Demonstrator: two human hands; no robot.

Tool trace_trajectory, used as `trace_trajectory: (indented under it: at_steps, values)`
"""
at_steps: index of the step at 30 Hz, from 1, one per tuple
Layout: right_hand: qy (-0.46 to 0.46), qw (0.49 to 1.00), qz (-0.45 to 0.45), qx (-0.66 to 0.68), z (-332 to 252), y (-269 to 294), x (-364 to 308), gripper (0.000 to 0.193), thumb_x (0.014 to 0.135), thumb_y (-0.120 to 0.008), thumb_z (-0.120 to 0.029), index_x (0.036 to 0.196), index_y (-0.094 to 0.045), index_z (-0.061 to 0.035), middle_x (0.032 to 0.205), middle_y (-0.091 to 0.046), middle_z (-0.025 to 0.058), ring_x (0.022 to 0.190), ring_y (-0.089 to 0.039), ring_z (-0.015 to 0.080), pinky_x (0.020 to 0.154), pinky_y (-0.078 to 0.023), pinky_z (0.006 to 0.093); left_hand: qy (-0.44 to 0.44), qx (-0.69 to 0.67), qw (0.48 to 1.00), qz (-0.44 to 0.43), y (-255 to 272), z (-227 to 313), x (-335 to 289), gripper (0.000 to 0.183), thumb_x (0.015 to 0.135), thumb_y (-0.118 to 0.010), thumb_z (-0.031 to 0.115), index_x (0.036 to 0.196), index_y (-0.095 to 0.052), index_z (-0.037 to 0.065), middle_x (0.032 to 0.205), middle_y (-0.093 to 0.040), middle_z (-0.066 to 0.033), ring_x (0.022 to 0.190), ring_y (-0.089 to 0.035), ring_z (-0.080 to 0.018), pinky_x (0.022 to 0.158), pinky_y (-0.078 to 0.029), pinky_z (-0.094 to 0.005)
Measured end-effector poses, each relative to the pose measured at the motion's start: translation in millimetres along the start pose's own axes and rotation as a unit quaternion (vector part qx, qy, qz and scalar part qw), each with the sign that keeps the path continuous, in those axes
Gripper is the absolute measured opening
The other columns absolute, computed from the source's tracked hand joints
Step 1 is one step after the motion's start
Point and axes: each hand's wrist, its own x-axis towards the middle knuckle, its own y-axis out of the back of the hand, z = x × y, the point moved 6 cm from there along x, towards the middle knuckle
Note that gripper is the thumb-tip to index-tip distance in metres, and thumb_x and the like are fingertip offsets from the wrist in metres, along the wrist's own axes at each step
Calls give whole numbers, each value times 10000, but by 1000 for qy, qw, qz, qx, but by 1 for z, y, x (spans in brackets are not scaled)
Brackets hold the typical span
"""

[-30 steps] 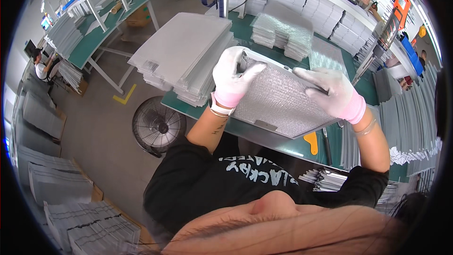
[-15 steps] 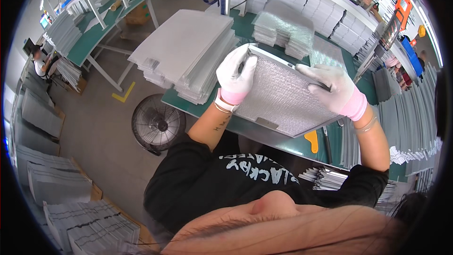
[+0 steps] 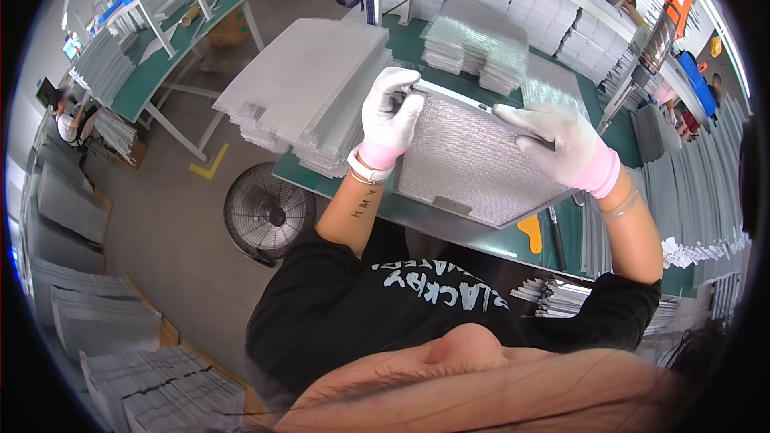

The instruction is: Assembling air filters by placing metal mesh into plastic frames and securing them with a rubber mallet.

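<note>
A framed metal mesh filter panel is tilted above the green workbench, its silvery mesh facing me. At the panel's far left corner, my gloved left hand is closed, thumb and fingers pinching the frame. My gloved right hand grips the far right part of the frame, its fingers stretched along the top edge and the thumb over the mesh. A small dark latch-like plate sits on the near edge. Right of the panel's near edge lie a yellow scraper-like tool and a dark-handled tool.
Stacked pale mesh sheets stand left of the panel, with a shorter mesh stack behind it. An orange-and-black power tool hangs at right, near many upright panels. A floor fan stands at left. A seated person is far left.
The panel and both hands appear slightly further left, along with a small shift of the whole view. My left hand has turned a little at the corner.
</note>
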Motion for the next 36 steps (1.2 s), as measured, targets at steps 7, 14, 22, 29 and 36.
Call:
trace_trajectory:
  at_steps: [7, 14, 22, 29, 36]
  values:
    - [-21, 1000, -10, 4, 3, 0, -2, 565, 748, -634, 44, 1304, -602, -56, 775, -525, 158, 697, -542, 323, 660, -444, 393, 16, -11, 1000, 10, -2, 3, 0, 287, 863, -593, -96, 1124, -607, 22, 1003, -562, -39, 781, -478, -50, 684, -413, -176]
    - [-45, 998, -27, 23, 6, -1, -4, 570, 759, -629, 47, 1316, -598, -70, 795, -536, 150, 718, -546, 308, 673, -441, 377, -20, 31, 999, 29, 0, 5, -1, 320, 849, -592, -119, 1136, -625, 19, 998, -598, -41, 728, -483, -39, 659, -416, -177]
    - [-41, 999, -33, 8, 3, 1, -3, 560, 801, -596, 22, 1348, -572, -90, 805, -567, 153, 754, -577, 307, 728, -485, 385, 6, 5, 1000, 14, -2, 5, 0, 332, 856, -599, -102, 1161, -594, 30, 1071, -567, -39, 749, -484, -39, 667, -416, -175]
    - [-36, 999, -26, 17, -1, 2, 2, 456, 799, -605, 12, 1252, -596, -38, 868, -624, 161, 837, -625, 325, 767, -506, 390, 64, -78, 992, -72, -6, -3, 1, 237, 913, -547, -53, 1125, -569, 50, 1068, -540, -25, 789, -465, -42, 695, -402, -183]
    - [-58, 993, -96, -31, 2, -30, 69, 191, 916, -580, -169, 998, -520, -8, 796, -642, 177, 765, -659, 338, 686, -521, 399, 34, -53, 996, -62, -7, 3, 1, 227, 931, -557, -28, 1146, -555, 43, 1068, -537, -22, 813, -464, -46, 726, -390, -185]
